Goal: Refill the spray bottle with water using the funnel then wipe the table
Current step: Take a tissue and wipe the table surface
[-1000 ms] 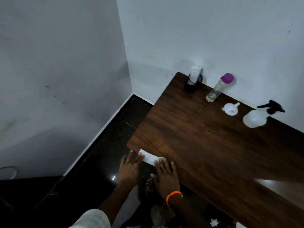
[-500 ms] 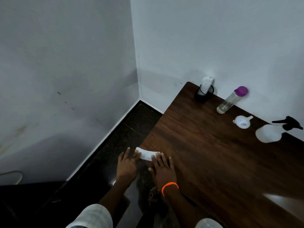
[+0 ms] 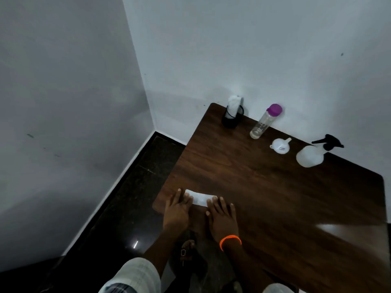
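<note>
Hands are both flat on the near corner of the dark wood table (image 3: 275, 208), lower middle of the frame. The left hand (image 3: 176, 210) and the right hand (image 3: 222, 218) lie side by side with fingers straight and slightly spread, fingertips resting on a small white folded cloth or paper (image 3: 200, 197) that sits between them near the table's edge. Nothing is gripped, just pressed flat. The right wrist has an orange band (image 3: 230, 241). Up along the far edge of the table, by the white wall, the rest is lined up: a black holder with something white stuffed in it (image 3: 231, 115) at the upper middle, then a clear bottle with a purple cap (image 3: 264, 123) to its right, then the small white funnel (image 3: 280, 145), and furthest right the spray bottle (image 3: 311, 156) with its black trigger head. All of that is well apart from the hands. Light sleeves show at the bottom edge of the frame.
</note>
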Tool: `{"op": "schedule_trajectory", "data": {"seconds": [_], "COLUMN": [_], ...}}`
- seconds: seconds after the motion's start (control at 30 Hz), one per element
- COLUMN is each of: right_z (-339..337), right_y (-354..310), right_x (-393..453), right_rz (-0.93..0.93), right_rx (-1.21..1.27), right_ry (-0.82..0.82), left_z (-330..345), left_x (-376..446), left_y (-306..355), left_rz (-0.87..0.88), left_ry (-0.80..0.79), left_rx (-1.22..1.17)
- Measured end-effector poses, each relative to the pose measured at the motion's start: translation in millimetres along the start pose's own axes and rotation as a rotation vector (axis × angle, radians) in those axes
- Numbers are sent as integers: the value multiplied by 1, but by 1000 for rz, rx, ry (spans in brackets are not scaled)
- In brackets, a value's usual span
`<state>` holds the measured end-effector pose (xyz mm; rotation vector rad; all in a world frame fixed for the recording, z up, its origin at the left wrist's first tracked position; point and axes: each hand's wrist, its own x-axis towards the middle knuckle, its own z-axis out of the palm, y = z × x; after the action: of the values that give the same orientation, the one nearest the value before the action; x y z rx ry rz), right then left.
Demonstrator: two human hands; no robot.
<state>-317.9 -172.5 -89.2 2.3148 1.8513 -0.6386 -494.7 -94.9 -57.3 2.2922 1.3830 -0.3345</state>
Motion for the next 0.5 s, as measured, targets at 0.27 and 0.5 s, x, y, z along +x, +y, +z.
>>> {"op": "schedule_trajectory", "data": {"seconds": [0.27, 0.5], "right_z": [0, -7], "right_y": [74, 94], "right_x": [-43, -72], "right_rz": [113, 254], "right_rx": [-30, 91], "right_ry": [-76, 54], "left_z": [21, 31], "left_x": [-7, -16], "left_y": [61, 95], "left_rz": [225, 367], "left_ry": [-105, -137], "left_rx": [135, 66]}}
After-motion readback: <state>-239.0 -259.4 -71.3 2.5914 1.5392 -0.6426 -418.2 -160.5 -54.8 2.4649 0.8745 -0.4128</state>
